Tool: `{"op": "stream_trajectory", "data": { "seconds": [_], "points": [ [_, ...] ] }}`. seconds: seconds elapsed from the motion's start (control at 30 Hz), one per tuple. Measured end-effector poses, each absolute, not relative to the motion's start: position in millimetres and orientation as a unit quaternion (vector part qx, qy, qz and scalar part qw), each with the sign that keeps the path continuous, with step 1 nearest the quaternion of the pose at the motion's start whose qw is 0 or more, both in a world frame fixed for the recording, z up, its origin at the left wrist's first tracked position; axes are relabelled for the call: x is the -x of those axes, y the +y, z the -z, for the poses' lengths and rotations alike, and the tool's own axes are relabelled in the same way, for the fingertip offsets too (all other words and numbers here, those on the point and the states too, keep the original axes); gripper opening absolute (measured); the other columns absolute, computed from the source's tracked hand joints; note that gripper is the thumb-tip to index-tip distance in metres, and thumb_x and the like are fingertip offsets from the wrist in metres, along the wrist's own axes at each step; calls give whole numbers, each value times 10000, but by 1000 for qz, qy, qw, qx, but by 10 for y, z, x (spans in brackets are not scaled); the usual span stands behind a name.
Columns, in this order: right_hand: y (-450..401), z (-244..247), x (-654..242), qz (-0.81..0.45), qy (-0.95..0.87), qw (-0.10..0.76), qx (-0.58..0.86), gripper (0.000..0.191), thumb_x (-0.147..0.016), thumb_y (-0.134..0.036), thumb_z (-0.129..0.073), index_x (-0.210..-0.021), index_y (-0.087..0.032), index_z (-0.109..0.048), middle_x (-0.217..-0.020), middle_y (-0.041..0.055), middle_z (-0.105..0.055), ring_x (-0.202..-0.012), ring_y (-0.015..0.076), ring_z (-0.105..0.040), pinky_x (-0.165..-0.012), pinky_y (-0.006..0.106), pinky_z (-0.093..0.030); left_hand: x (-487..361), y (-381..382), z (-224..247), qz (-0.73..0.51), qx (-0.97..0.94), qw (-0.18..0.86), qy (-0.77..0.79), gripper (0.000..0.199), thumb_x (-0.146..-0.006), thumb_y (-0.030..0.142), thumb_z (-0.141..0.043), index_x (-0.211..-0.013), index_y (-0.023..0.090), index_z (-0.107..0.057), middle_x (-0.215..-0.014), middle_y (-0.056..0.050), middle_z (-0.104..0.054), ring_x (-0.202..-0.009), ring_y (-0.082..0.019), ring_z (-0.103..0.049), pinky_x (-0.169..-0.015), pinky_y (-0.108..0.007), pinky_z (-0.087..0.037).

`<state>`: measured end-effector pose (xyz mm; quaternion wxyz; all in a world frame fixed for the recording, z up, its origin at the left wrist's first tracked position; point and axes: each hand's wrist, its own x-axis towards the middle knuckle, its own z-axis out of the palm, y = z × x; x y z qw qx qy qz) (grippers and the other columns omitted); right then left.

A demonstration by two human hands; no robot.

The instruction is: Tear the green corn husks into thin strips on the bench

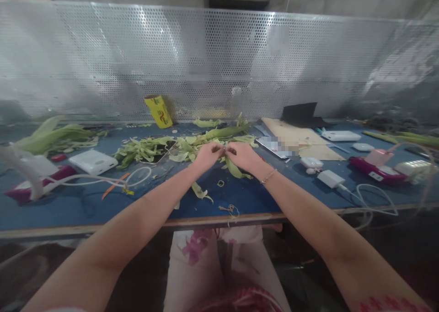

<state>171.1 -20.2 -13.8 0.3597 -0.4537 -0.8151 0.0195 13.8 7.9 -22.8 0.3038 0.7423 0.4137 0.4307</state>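
My left hand [210,153] and my right hand [242,156] meet fingertip to fingertip above the middle of the blue table. Both are closed in a pinch on a green leaf [236,169], which looks like corn husk and hangs down below my right fingers. The exact pinch point is hidden by the fingers. Just behind them spreads a heap of green leaves [219,134]. To the left, torn leaf strips [142,150] lie partly over a dark flat panel. Nearer the front edge are a loose leaf scrap [200,192] and a small green ring [220,183].
A perforated metal screen [188,65] closes off the back. On the left sit a white power bank [93,161], cables and more leaves [55,136]. A yellow packet [158,111] leans behind. To the right are a phone [272,147], cardboard [291,134], a charger [331,178] and a purple power strip [377,171].
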Motion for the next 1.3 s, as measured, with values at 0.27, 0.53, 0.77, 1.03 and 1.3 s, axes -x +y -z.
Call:
{"op": "stream_trajectory", "data": {
  "seconds": [0.27, 0.53, 0.77, 1.03, 1.3],
  "points": [
    [-198, 117, -1717, -18, -821, 356, 446, 220, -804, -143, -410, -631, -163, -544, -625, 20, -545, -597, 123, -448, -599, 241, -312, -125, 107, 261, -450, -723, 354, 388, 169, -679, 305, -586, -626, 147, -615, -610, -19, -599, -596, -116, -533, -611, -242, -441],
    [-161, 123, -1742, -71, -805, 366, 461, 125, -767, -178, -523, -705, -161, -630, -672, 14, -612, -624, 117, -509, -619, 232, -346, -125, 85, 226, -439, -731, 352, 387, 172, -688, 314, -583, -648, 152, -626, -621, -21, -605, -611, -121, -544, -626, -248, -452],
    [-131, 139, -1755, -85, -801, 375, 459, 122, -771, -222, -555, -713, -155, -639, -692, 19, -630, -628, 115, -511, -630, 236, -352, -126, 73, 212, -434, -742, 335, 385, 187, -709, 324, -569, -669, 150, -623, -622, -24, -603, -598, -122, -544, -621, -258, -454],
    [-137, 140, -1746, -122, -780, 392, 473, 139, -758, -244, -580, -686, -137, -631, -652, 15, -621, -610, 110, -505, -605, 233, -342, -123, 70, 213, -434, -746, 325, 387, 209, -702, 352, -584, -695, 147, -626, -657, -36, -627, -625, -132, -560, -631, -262, -457],
    [-134, 148, -1700, -85, -781, 393, 478, 95, -744, -218, -565, -724, -147, -626, -687, 26, -632, -619, 120, -533, -616, 237, -379, -139, 68, 196, -421, -764, 257, 416, 163, -731, 286, -525, -691, 146, -599, -647, -19, -618, -642, -131, -566, -638, -256, -467]
  ]
}}
